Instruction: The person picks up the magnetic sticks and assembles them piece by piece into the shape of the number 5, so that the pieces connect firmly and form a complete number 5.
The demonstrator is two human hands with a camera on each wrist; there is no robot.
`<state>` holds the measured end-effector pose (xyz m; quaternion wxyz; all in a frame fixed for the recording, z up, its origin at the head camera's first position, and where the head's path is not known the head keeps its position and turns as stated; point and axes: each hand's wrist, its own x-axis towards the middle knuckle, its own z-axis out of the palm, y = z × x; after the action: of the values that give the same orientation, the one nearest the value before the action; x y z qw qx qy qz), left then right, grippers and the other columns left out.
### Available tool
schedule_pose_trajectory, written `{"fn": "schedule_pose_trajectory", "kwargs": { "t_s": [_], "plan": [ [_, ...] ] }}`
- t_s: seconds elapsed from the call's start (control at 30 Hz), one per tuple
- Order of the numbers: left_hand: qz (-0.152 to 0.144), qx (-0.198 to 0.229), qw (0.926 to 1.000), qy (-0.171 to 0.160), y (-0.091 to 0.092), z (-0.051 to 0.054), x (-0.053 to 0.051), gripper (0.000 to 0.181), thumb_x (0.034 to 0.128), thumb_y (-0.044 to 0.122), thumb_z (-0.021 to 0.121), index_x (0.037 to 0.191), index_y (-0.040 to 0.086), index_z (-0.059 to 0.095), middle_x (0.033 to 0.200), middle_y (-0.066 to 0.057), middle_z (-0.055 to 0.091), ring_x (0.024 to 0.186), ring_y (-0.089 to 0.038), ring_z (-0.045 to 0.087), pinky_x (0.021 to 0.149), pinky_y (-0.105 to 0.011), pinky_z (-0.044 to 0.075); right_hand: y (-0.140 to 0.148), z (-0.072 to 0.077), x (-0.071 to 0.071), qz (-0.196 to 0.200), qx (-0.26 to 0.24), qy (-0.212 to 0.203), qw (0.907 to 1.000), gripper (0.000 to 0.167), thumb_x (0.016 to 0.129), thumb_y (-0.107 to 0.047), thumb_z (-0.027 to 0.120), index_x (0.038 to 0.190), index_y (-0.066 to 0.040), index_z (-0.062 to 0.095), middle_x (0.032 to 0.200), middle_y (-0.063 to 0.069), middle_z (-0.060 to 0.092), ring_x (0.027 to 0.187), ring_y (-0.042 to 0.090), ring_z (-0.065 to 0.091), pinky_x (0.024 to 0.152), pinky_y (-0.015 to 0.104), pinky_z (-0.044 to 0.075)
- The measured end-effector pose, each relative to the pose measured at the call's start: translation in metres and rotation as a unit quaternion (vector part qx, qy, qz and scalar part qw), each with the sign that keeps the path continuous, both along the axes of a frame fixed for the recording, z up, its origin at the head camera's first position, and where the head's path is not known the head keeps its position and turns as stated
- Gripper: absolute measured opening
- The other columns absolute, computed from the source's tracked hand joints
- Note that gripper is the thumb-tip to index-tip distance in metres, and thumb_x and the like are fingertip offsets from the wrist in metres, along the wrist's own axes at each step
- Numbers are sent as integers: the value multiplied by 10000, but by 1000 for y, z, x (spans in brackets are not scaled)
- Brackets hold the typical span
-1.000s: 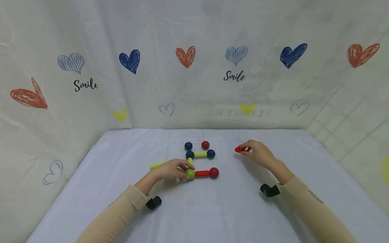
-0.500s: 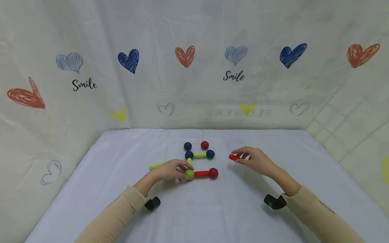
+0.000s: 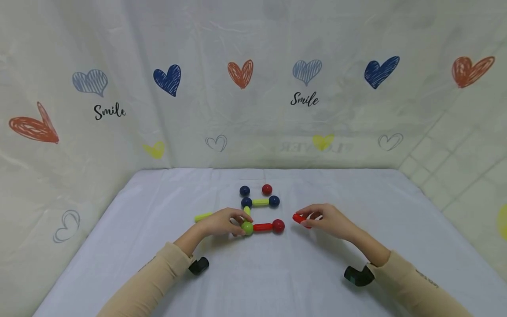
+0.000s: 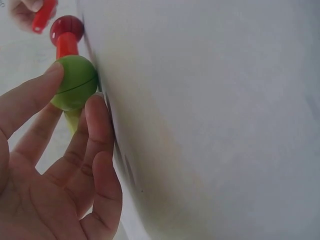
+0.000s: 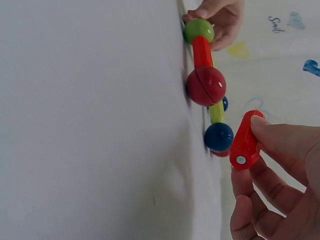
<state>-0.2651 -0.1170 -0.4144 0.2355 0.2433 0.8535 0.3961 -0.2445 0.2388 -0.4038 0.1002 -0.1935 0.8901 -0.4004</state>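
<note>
My left hand (image 3: 223, 221) grips a green ball (image 4: 77, 82), thumb on one side and fingers around the other. From that ball a red rod (image 3: 262, 227) runs right to a red ball (image 5: 206, 86). A yellow-green rod (image 3: 247, 210) leads back from it to a dark blue ball (image 3: 247, 202), which another yellow-green rod (image 3: 260, 202) links to a second blue ball (image 5: 218, 137). My right hand (image 3: 330, 221) pinches a loose red magnetic rod (image 5: 246, 142) between thumb and fingers, right of the red ball and apart from it. A silver disc shows at this rod's end.
Behind the joined pieces lie a separate dark blue ball (image 3: 244, 190) and a separate red ball (image 3: 267, 189). Another yellow-green rod (image 3: 203, 217) lies beyond my left hand, partly hidden. White cloth (image 3: 253, 281) covers the table, with a heart-printed curtain (image 3: 261, 119) at its back edge.
My right hand has come forward and left with the red rod, nearer the red ball at the end of the joined pieces. The left hand keeps its hold on the green ball.
</note>
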Motion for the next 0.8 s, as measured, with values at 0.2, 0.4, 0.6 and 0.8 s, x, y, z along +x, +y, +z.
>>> {"fn": "schedule_pose_trajectory", "kwargs": {
  "t_s": [0.2,0.4,0.6,0.8],
  "plan": [
    [-15,7,10000,-3,0,-1,-1,344,945,104,734,1285,124,695,1159,-55,651,925,-168,626,816,-321,504,-3,-4,7,-48,-288,-434,9986,318,941,-155,740,1239,-43,724,1005,42,717,847,214,677,752,351,542],
    [-11,4,10000,1,0,-1,-1,343,944,101,733,1285,121,695,1159,-61,651,911,-169,632,806,-319,503,-11,-7,16,-237,-855,-979,9912,351,950,-137,726,1270,2,690,1094,99,699,844,245,665,714,338,559],
    [11,-30,10000,37,-1,0,0,343,941,107,738,1281,140,701,1164,-52,648,932,-171,625,825,-335,502,-20,-13,22,-346,-1251,-1713,9766,385,974,-132,693,1328,9,638,1051,75,705,870,229,650,747,346,570],
    [-9,-15,10000,3,0,1,0,348,942,107,738,1287,126,697,1167,-54,652,934,-171,629,828,-334,510,-30,-17,29,-324,-1282,-2112,9685,422,971,-148,709,1346,15,604,1005,79,695,857,224,663,729,340,592]
  ]
}}
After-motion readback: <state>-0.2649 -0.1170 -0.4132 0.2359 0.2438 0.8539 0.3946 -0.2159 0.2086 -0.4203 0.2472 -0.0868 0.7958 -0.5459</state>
